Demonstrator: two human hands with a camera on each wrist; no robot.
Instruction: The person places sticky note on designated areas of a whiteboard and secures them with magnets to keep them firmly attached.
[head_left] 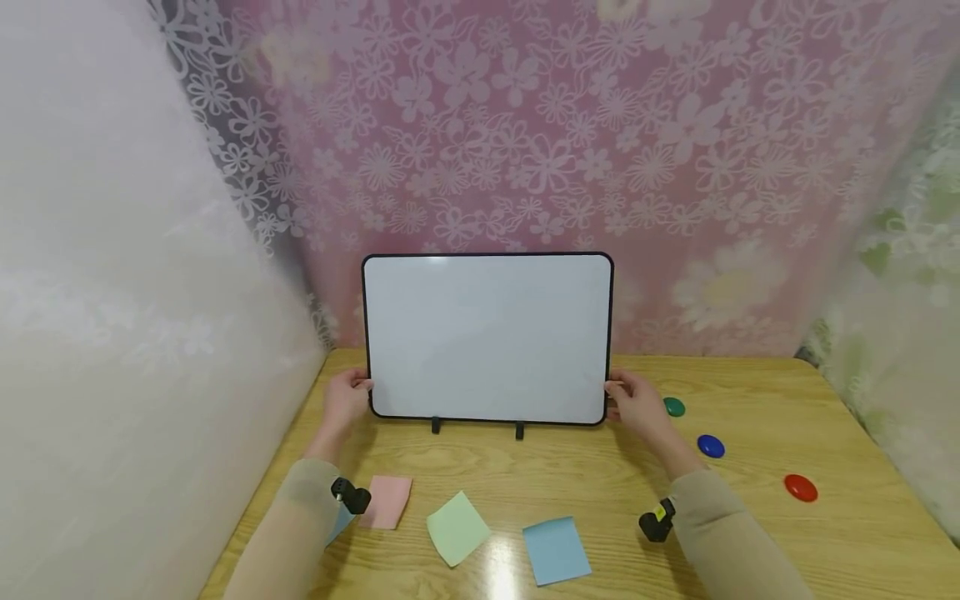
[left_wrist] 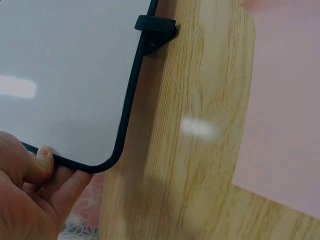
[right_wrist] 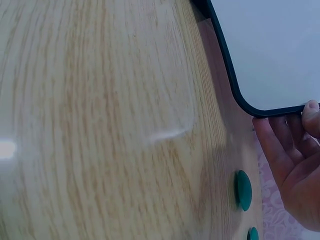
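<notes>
A small whiteboard (head_left: 489,337) with a thin black frame stands upright at the back of the table, its surface blank. Its lower edge sits in two black stand feet (head_left: 519,430). My left hand (head_left: 348,397) pinches the frame near the lower left corner. In the left wrist view its thumb (left_wrist: 45,159) lies on the front of the board, with fingers behind. On the opposite side, my right hand (head_left: 633,404) grips the frame near the lower right corner, thumb in front and fingers (right_wrist: 281,145) behind the edge.
Sticky notes lie along the table (head_left: 450,458): pink (head_left: 387,502), green (head_left: 457,528), blue (head_left: 557,551), and another blue one (head_left: 340,523) partly under the left forearm. Green (head_left: 674,407), blue (head_left: 711,446) and red (head_left: 801,487) round magnets lie at right. A floral curtain (head_left: 525,150) hangs behind.
</notes>
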